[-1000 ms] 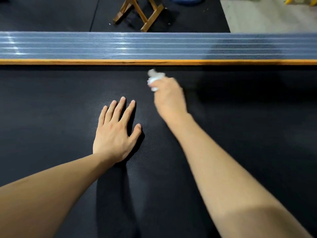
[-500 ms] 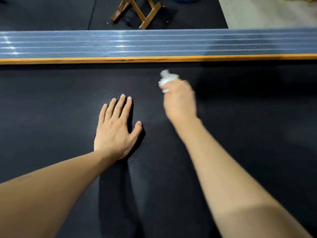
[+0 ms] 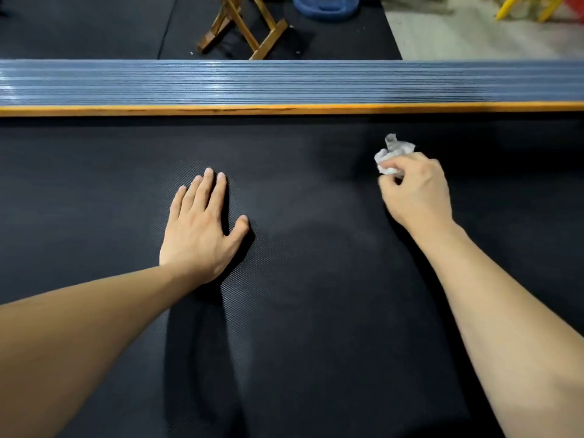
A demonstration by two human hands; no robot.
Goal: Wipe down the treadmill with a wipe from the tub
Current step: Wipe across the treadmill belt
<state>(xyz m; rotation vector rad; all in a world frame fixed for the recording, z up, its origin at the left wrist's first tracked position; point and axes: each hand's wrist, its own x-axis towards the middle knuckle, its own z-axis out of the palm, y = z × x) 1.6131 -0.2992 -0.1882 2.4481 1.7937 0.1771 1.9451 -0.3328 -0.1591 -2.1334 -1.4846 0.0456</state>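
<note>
1. Right hand (image 3: 417,191): fingers curled, pinching a crumpled white wipe (image 3: 393,153) at the fingertips. The wipe sits against the black textured treadmill belt (image 3: 316,311), toward the far side, near the orange edge strip (image 3: 284,109).

2. Left hand (image 3: 202,226): flat, fingers straight and close together, palm pressed on the belt. It holds nothing and appears to serve as a brace.

3. Governing relation: the belt's long axis runs left to right across the view, parallel to the orange strip. The wipe lies to the right of the left hand, well apart from it. The right hand alone carries the wipe. Unwiped belt extends further right and back toward the person; judged, the next stroke runs along that axis or draws nearer.

4. Beyond the orange strip lies a ribbed blue-grey side rail (image 3: 284,82), also part of the treadmill and judged still due for wiping.

5. Surroundings: a wooden folding stand (image 3: 243,26) and a blue weight plate (image 3: 325,7) stand on the dark floor mat beyond the rail, well clear of the work.

6. Obstructions: only the braced left hand lies on the belt; a leftward stroke would meet it. The tub is not in view.
</note>
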